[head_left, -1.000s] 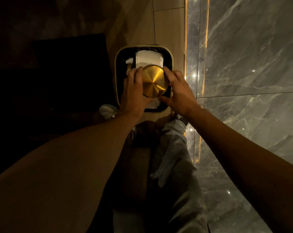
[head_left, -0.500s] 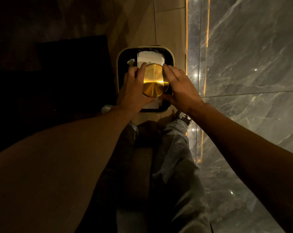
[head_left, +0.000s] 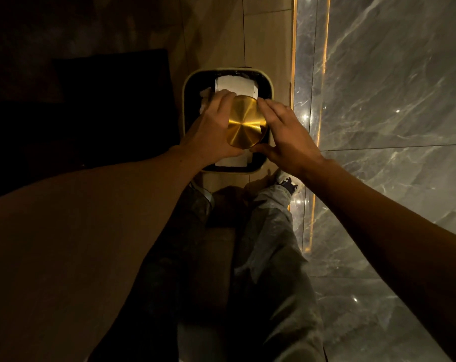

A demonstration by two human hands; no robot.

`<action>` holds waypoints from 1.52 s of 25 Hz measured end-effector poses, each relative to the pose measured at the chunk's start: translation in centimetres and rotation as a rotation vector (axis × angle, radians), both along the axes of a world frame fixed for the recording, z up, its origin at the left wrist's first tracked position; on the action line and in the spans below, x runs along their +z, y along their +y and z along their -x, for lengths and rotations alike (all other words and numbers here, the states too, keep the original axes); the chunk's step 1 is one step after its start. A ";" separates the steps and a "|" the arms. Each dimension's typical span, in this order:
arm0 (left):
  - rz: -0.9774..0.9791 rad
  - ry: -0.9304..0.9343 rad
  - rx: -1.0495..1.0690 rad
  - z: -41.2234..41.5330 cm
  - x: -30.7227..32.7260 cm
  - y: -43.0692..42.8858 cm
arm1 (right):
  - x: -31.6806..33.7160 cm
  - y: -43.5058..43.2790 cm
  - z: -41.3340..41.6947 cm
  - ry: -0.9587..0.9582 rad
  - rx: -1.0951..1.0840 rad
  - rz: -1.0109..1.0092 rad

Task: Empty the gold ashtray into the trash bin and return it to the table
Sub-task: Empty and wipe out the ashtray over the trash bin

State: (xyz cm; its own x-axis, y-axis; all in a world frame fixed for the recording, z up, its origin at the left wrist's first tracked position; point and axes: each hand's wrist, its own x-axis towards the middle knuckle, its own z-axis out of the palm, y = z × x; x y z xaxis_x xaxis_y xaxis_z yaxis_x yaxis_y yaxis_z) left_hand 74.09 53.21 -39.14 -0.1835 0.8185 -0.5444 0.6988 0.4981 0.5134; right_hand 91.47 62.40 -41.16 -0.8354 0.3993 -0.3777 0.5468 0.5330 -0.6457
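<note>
The gold ashtray is turned upside down, its round brushed base facing me, right above the open trash bin. My left hand grips its left side and my right hand grips its right side, thumb under the near edge. The bin is square with a pale rim and a dark liner. White paper lies inside it, partly hidden by the ashtray and my hands.
A grey marble wall with a lit gold strip runs along the right. A dark piece of furniture stands left of the bin. My legs and shoe are on the tan floor just before the bin.
Both hands still hold the inverted ashtray over the bin. The ashtray's base has tilted slightly and my right fingers have spread further over its rim.
</note>
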 end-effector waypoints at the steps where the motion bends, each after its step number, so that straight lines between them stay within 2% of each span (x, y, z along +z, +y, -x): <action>1: 0.015 -0.013 0.001 0.1 0.1 0.1 | 0.1 -0.1 0.0 0.006 0.011 -0.002; 5: 0.073 -0.035 -0.007 0.5 0.2 0.1 | 0.3 0.0 -0.4 0.033 0.067 -0.008; 11: 0.036 -0.033 0.126 0.7 -0.2 0.5 | 1.5 0.4 0.9 0.138 0.102 -0.123; 13: 0.045 -0.047 0.136 0.6 0.0 0.9 | 2.1 0.4 1.4 0.124 0.094 -0.169; 18: 0.088 -0.008 0.112 0.1 0.4 0.7 | 0.8 0.0 1.2 -0.022 0.342 -0.196; 22: 0.033 -0.032 0.138 0.3 0.1 0.5 | 1.4 0.5 1.4 0.070 0.212 -0.246; 26: 0.074 0.030 0.080 0.5 0.1 0.6 | 0.4 0.4 1.0 -0.026 0.349 -0.170; 30: 0.060 -0.006 0.106 0.7 -0.2 -0.2 | 1.3 0.8 2.1 0.108 0.160 -0.258; 35: 0.113 0.024 0.075 0.2 -0.5 -0.2 | -0.5 0.4 1.3 -0.016 0.346 -0.161; 38: 0.069 -0.015 0.120 0.0 -0.9 -0.3 | 1.1 0.6 2.0 0.117 0.172 -0.244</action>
